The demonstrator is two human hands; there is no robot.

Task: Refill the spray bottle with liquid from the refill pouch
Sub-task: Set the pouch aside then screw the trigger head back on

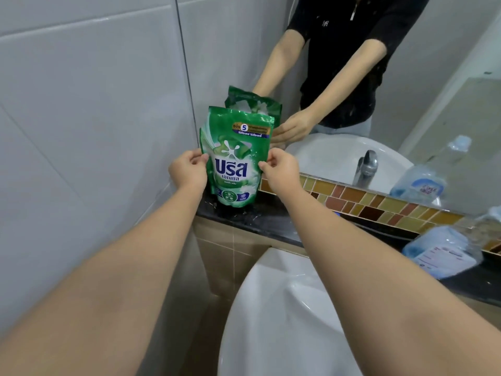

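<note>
A green refill pouch (235,156) with white and blue lettering stands upright on the dark counter ledge (273,223), in the corner by the tiled wall. My left hand (188,169) pinches its left edge and my right hand (278,169) pinches its right edge, both about halfway up. Its top looks sealed. A clear plastic bottle (447,253) with a blue label lies tilted on the ledge at the far right. I see no spray head on it.
A white basin (271,321) sits below the ledge, between my forearms. A mirror (352,77) above a mosaic tile strip (379,202) reflects the pouch, the tap and a person in a black shirt. Grey wall tiles (81,104) close off the left side.
</note>
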